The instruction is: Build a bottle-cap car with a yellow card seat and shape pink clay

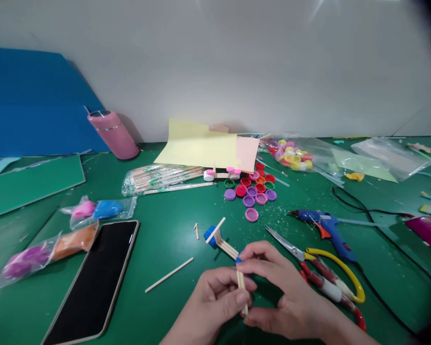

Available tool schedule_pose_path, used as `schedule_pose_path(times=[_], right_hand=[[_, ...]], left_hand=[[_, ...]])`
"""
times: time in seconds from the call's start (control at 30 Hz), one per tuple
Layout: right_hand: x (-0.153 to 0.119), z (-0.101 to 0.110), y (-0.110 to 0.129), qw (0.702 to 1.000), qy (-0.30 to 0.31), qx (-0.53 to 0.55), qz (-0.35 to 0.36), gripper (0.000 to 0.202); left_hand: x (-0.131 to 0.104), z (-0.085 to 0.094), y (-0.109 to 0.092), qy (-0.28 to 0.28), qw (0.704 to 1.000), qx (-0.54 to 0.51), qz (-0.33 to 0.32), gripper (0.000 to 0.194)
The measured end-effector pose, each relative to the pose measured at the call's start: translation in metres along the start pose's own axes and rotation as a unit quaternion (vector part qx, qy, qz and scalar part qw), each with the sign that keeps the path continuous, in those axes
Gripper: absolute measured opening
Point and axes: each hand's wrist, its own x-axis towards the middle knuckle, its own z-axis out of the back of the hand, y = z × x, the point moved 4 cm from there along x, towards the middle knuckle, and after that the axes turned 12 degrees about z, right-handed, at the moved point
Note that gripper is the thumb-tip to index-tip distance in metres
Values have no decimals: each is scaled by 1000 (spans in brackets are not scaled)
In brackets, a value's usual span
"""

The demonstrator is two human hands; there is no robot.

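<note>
Between both hands is a small model of pale wooden sticks (227, 248) with a blue piece (210, 235) at its far end and another blue piece at the near joint. My left hand (221, 299) pinches the upright sticks at the near end between thumb and fingers. At the blue joint, my right hand (276, 282) has its fingertips closed on the same model, its thumb low by the stick ends. A loose wooden stick (169, 275) lies left of my hands, and two short stick bits (197, 232) lie beyond it. Scissors (316, 263) rest beside my right hand.
A blue glue gun (325, 227) with a black cord lies right. Coloured bottle caps (251, 191), bagged sticks (161, 178) and paper sheets (197, 143) are ahead. A phone (93, 282), bagged clay (106, 209) and a pink tumbler (114, 135) stand or lie left.
</note>
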Motion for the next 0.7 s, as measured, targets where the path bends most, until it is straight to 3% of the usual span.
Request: schedule_pose_path(times=[0.17,0.37,0.5,0.7], right_hand=[[-2,2,-1,1000,-4,9,8,70],[0,6,2,998,-53,21,-17,27],[1,4,2,998,-56,29,-25,16],[1,4,2,998,-65,24,-8,15]], left_hand=[[-1,1,-7,-38,990,116,-73,10],[-6,-7,-19,-65,934,292,-196,12],[-6,-11,-21,-65,905,364,-211,15],[-5,-12,-20,-69,885,409,-211,18]])
